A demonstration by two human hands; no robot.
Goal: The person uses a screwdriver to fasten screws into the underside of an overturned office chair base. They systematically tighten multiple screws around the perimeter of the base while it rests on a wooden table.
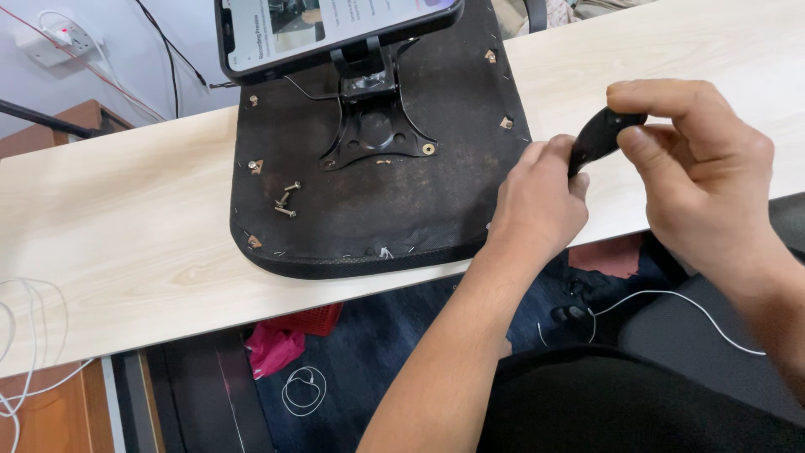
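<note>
Both hands meet over the right edge of a black chair seat base (377, 201) lying upside down on a light wood table (126, 243). Right hand (704, 176) has its fingers (662, 96) pinched shut around the top of a black tool handle (599, 136), thumb below, index curled over. Left hand (537, 197) is closed in a loose fist just under that handle, touching it; cannot tell how firmly its fingers grip, the lower part of the tool is hidden behind the hand. Handle sits tilted, just past the seat base's right rim, above the table.

On the seat base: a black metal mounting plate (373, 126) near the top centre, three loose brass screws (285, 201) lying together left of centre, small brass inserts near the corners. A phone (335, 25) sits over the plate at the top edge. White cables (25, 352) trail off the table's left end. On the floor below: a pink cloth (272, 348), a coiled white wire (303, 390).
</note>
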